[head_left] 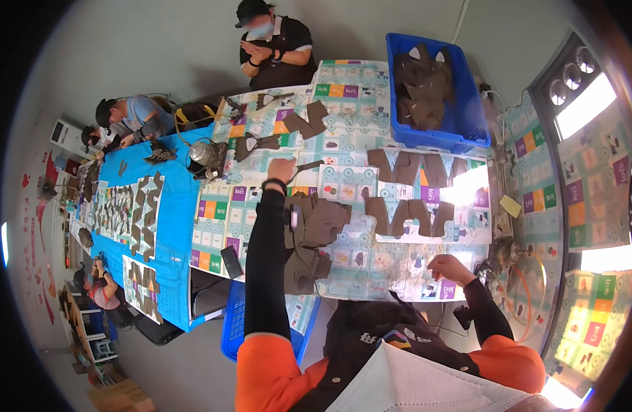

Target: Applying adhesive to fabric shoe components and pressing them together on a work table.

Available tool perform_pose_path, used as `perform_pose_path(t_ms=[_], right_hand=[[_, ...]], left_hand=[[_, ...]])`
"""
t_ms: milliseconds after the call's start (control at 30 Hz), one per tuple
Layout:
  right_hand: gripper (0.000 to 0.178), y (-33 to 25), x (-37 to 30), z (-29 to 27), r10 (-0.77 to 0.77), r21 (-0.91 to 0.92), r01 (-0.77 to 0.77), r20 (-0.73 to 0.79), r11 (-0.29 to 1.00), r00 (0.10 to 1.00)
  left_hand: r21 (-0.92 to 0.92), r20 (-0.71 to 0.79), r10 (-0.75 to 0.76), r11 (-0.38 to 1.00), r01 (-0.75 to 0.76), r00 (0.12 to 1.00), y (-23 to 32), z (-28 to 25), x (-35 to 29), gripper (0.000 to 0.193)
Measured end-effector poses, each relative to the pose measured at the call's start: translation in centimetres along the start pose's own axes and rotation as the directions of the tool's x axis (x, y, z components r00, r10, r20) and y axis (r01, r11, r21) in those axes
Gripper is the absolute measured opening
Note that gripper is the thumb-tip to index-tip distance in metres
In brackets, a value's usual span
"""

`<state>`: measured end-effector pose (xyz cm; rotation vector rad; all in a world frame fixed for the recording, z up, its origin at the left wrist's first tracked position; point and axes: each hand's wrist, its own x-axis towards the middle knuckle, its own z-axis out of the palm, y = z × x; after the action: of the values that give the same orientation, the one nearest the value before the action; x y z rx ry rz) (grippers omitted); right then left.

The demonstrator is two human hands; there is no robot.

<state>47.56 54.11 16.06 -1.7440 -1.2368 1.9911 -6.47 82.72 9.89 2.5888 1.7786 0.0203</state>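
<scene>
My left hand (283, 169) reaches far across the table, its fingers closed on one end of a narrow dark brown strip (309, 166) that sticks out to the right. Under and beside my left forearm lie stacked brown cut pieces (318, 221), with more brown pieces (306, 269) nearer me. My right hand (450, 269) hovers by the table's near right edge, fingers loosely bent and apart, with nothing visible in them. Ahead of it, curved brown pieces (406, 217) lie in a row on a pale sheet. Another row of brown pieces (413, 169) lies farther back.
A blue crate (436, 142) of brown pieces stands at the far right. A metal pot-like device (204, 156) sits at the left, beside a blue-covered table (175, 226). A phone (231, 262) lies by the near left edge. A co-worker (280, 48) stands opposite; others work at left.
</scene>
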Motion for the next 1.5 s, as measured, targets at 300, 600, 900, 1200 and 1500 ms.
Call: perform_pose_path(t_ms=[300, 600, 900, 1200, 1500], right_hand=[[0.018, 5.1, -6.3, 0.2, 0.249, 0.176, -0.212, -0.227, 0.961, 0.942], [0.017, 5.9, -7.6, 3.4, 0.4, 0.292, -0.322, -0.27, 0.901, 0.876], [0.017, 4.7, -8.8, 4.7, 0.48, 0.402, -0.34, -0.329, 0.85, 0.813], [0.017, 4.3, -8.0, 4.8, 0.505, 0.393, -0.375, -0.31, 0.84, 0.806], [0.017, 3.8, -7.2, 4.7, 0.502, 0.416, -0.357, -0.323, 0.837, 0.802]], left_hand=[[-0.519, 0.371, -0.653, 0.444, 0.731, 0.66, -1.2, 5.7, 10.2, 0.059], [-0.385, 0.475, -0.794, 0.2, 0.901, 0.379, 2.4, 6.6, 14.6, 0.064], [-0.293, 0.297, -0.934, 0.112, 0.95, 0.201, 2.3, 9.0, 18.4, 0.076], [-0.241, 0.178, -0.932, 0.27, 0.932, 0.316, 1.7, 11.1, 20.2, 0.057], [-0.392, 0.261, -0.955, 0.025, 0.919, 0.138, 0.3, 11.5, 21.7, 0.058]])
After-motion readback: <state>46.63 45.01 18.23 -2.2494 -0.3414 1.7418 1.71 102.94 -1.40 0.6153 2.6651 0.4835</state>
